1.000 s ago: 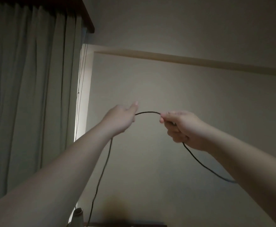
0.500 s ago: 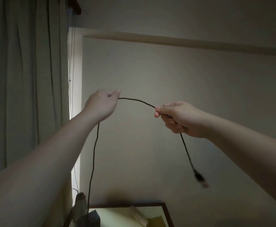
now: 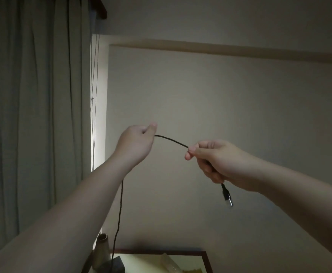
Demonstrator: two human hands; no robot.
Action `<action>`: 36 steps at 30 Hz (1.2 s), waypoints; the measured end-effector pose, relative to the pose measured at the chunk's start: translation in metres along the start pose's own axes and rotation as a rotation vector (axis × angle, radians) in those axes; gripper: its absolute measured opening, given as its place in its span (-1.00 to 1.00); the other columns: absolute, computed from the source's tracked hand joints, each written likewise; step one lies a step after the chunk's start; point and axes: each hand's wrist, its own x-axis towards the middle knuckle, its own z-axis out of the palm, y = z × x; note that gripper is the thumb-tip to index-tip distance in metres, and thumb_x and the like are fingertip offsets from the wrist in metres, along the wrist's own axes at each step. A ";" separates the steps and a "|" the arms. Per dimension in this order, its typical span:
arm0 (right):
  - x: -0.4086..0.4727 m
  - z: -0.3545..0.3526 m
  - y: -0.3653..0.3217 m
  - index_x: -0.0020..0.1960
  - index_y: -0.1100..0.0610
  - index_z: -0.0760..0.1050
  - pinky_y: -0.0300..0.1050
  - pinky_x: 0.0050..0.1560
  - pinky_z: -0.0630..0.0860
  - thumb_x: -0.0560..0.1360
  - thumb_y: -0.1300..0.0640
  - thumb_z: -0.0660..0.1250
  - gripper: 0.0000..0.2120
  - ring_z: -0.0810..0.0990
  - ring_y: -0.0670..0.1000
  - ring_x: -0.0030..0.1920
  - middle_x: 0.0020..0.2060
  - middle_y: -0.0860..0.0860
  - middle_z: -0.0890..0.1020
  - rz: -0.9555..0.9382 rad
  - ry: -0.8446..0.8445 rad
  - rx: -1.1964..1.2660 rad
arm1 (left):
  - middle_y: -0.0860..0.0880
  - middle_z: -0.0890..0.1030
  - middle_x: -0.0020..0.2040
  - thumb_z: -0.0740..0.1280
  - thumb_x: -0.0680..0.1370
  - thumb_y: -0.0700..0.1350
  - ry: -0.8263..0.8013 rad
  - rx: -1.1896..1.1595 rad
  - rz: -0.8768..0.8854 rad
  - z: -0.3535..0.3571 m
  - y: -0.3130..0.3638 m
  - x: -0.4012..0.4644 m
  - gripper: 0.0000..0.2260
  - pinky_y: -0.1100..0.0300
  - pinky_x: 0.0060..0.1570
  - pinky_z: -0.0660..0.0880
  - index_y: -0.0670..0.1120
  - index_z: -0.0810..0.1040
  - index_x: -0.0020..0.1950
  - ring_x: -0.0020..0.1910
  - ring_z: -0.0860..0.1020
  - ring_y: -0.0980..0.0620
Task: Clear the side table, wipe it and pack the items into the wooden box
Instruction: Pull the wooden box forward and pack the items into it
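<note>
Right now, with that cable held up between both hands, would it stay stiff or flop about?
Probably floppy: the cable sags in a gentle arc between the left hand and right hand, and its long end hangs limp. It looks thin, so likely light. The plug dangles free and may swing.

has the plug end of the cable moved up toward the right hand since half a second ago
Yes. The plug now hangs just below the right hand, with far less cable dangling; it also sits higher against the side table edge.

Head view looks forward at a wall (image 3: 220,107); side table (image 3: 181,253) at bottom edge.
</note>
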 end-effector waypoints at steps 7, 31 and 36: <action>-0.034 -0.025 0.005 0.09 0.13 0.61 -0.19 -0.57 0.23 0.72 0.05 0.20 -0.76 0.35 0.02 -0.54 -0.44 0.04 0.45 -0.021 -0.004 -0.144 | 0.01 0.20 -0.36 0.18 0.63 0.35 -0.083 -0.099 -0.031 0.001 -0.012 -0.008 -0.45 0.09 -0.20 0.20 -0.04 0.14 -0.28 -0.38 0.21 0.00; 0.041 -0.009 -0.057 -0.04 0.26 0.62 -0.02 0.06 0.62 0.68 0.05 0.31 -0.71 0.70 0.03 -0.07 -0.08 0.18 0.74 -0.484 0.413 0.207 | 0.12 0.40 -0.46 0.03 0.71 0.25 -0.243 -0.078 0.146 0.074 -0.028 -0.085 -0.45 0.13 -0.29 0.27 -0.05 0.37 -0.34 -0.41 0.39 0.14; 0.039 -0.016 -0.001 -0.05 0.10 0.56 0.04 0.02 0.57 0.71 -0.04 0.19 -0.70 0.62 0.05 -0.16 -0.27 -0.03 0.67 -0.316 0.207 -0.839 | 0.04 0.27 -0.46 0.13 0.67 0.27 -0.051 -0.022 0.241 0.033 -0.013 -0.071 -0.46 0.02 -0.33 0.22 -0.12 0.26 -0.30 -0.43 0.29 0.03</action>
